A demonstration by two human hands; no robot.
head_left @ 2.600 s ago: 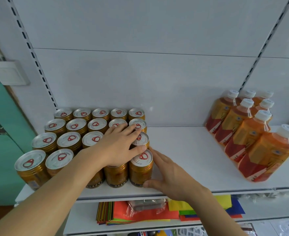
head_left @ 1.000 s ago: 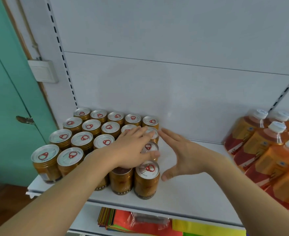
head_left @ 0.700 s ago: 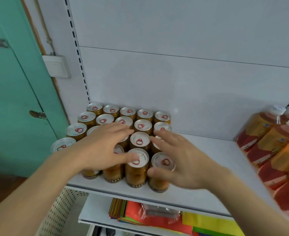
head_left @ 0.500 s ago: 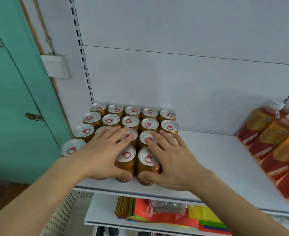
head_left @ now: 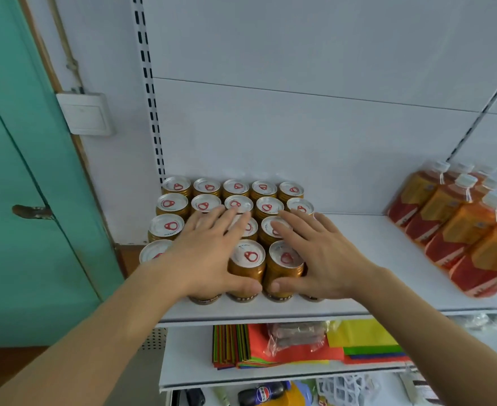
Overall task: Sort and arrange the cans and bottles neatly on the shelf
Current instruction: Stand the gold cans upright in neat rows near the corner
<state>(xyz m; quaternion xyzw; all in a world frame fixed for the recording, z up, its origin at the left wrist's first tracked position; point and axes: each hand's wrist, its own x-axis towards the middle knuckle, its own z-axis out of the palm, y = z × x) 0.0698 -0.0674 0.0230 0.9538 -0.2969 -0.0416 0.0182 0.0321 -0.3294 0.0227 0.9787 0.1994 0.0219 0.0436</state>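
Several gold cans (head_left: 235,189) with silver lids and red pull rings stand in tight rows at the left end of the white shelf (head_left: 358,303). My left hand (head_left: 209,256) lies flat over the lids of the front left cans, thumb against the side of a front can. My right hand (head_left: 320,259) lies flat over the front right cans, thumb against the neighbouring front can (head_left: 282,268). Both hands have straight, spread fingers. Several orange bottles (head_left: 452,227) with white caps stand in rows at the right end.
A perforated shelf upright (head_left: 150,112) rises just left of the cans. A green door (head_left: 15,186) with a handle and a white wall switch (head_left: 86,114) are at the left. Folded coloured bags (head_left: 300,347) lie on the lower shelf, more items below.
My right hand came off the shelf beside the cans and onto the lids of the front right cans. Both hands now press the block from the front. The view shifted right.
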